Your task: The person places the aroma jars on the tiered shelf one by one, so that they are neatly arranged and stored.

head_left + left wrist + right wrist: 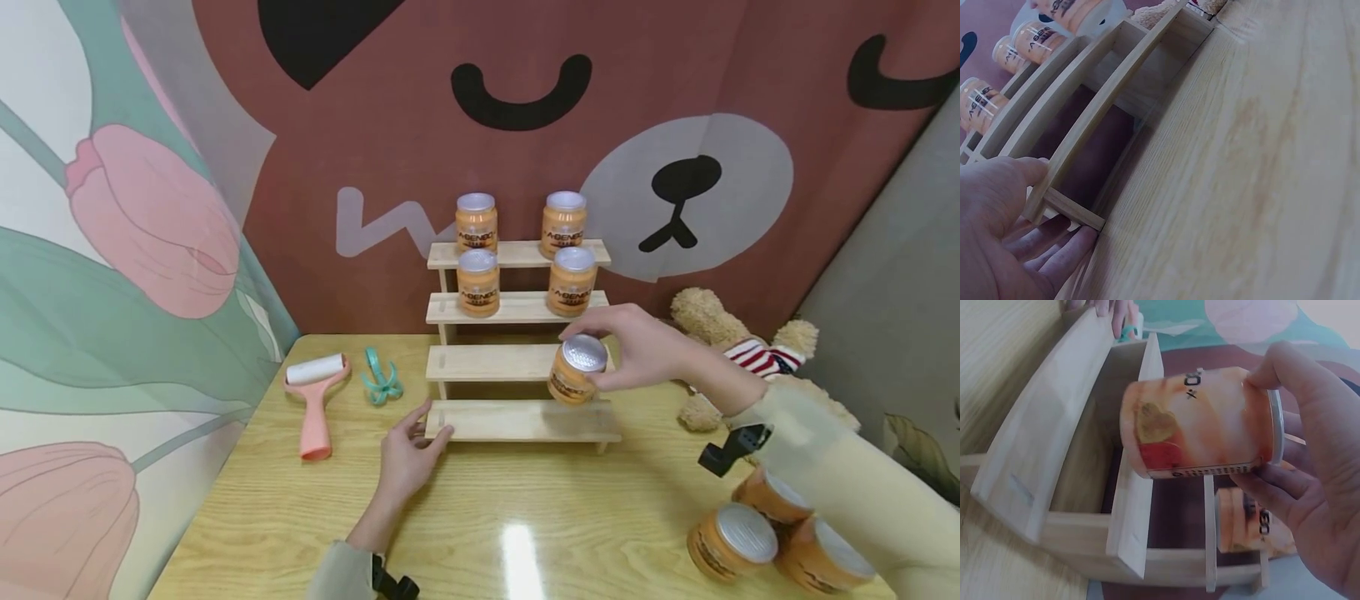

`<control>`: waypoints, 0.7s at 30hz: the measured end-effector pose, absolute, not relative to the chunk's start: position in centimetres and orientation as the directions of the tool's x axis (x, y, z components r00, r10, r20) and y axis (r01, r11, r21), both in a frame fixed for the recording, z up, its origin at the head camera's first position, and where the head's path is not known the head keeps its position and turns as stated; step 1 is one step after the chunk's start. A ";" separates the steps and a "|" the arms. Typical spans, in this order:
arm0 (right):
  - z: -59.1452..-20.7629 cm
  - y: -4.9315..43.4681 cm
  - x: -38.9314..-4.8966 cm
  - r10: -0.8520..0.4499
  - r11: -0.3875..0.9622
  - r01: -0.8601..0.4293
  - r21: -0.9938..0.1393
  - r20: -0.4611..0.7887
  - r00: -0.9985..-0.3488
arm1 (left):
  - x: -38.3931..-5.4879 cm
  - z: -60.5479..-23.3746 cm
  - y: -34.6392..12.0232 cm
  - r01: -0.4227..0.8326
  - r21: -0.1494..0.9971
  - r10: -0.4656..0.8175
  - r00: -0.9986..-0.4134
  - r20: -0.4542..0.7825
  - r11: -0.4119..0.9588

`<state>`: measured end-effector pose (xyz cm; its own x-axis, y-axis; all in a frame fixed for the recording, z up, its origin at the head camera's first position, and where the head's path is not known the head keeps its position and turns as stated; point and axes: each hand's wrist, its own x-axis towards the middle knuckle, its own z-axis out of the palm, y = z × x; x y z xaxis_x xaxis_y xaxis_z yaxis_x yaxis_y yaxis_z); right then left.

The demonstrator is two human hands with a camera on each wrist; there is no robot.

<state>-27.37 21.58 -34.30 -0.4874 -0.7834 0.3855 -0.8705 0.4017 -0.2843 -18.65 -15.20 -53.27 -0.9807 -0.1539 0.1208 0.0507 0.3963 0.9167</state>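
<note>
A four-step wooden display rack point(487, 363) stands on the table. My right hand point(647, 348) holds an orange can point(572, 385) near its silver lid, thumb and fingers on opposite sides. The can is tilted, over the right end of the second step from the bottom; the right wrist view shows its printed label point(1197, 425). At the lowest step's left end, my left hand point(408, 457) grips the board, thumb on top and fingers around the end below. Two matching cans point(478, 283) stand on the second step from the top, and two more point(564, 225) on the top step.
Several orange cans point(733, 542) are grouped at the front right, partly behind the right sleeve. A teddy bear point(697, 317) in a striped top lies right of the rack. On the left lie a pink-handled lint roller point(317, 408) and a teal claw-shaped item point(382, 385).
</note>
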 end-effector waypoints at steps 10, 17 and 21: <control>-33.9 17.7 -27.9 -0.744 0.416 -0.840 -0.348 0.401 -0.534 | -18.6 -53.1 -15.2 0.050 0.912 -0.161 -0.979 0.125 0.408; -34.2 14.8 -28.6 -0.715 0.453 -0.819 -0.353 0.405 -0.570 | -18.5 -52.8 -15.1 0.051 0.908 -0.156 -0.980 0.126 0.415; -34.4 13.5 -29.1 -0.701 0.473 -0.799 -0.371 0.391 -0.596 | -18.4 -52.8 -15.0 0.053 0.907 -0.155 -0.980 0.128 0.417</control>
